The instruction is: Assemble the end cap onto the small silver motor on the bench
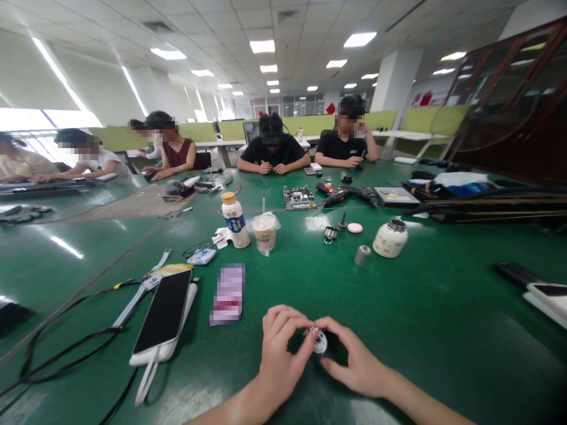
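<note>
A small round white-and-silver part (320, 342) with dark spots in its face is between my two hands, just above the green tabletop. My left hand (283, 342) has its thumb and index finger pinched at the part's upper left edge. On the other side, my right hand (354, 360) curves thumb and index finger around the part's right edge. Beyond them stand an open cream-coloured bottle (390, 239), a grey cylindrical piece (362, 254), a metal cup-like piece (330, 234), a dark pointed piece (342, 222) and a pink disc (355, 228).
To the left lie a phone (163, 310) on a white block, cables and a purple packet (227, 294). A drink bottle (235, 221) and plastic cup (264, 232) stand ahead. Further back are a circuit board (300, 198), power drills (336, 196) and several people seated around the table (434, 295).
</note>
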The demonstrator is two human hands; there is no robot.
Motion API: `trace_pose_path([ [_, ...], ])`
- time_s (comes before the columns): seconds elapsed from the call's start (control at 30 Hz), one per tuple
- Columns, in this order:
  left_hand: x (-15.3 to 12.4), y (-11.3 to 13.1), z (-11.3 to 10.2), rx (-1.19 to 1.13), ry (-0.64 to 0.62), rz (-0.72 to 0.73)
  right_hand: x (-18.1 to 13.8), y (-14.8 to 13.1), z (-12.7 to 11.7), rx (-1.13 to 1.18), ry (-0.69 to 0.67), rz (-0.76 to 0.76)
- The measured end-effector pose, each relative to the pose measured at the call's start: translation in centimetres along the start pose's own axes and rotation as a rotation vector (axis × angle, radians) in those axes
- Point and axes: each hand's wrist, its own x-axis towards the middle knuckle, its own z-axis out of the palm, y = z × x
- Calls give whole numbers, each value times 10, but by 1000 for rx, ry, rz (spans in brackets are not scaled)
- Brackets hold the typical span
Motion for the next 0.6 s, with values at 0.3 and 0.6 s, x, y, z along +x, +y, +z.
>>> trace_pose_path([
  [0.3,-7,-2,4,-87,-44,65,2,-2,0,-13,-1,-4],
  [0.6,-10,-1,4,-64,-74,41,0,1,-1,27,25,-23],
])
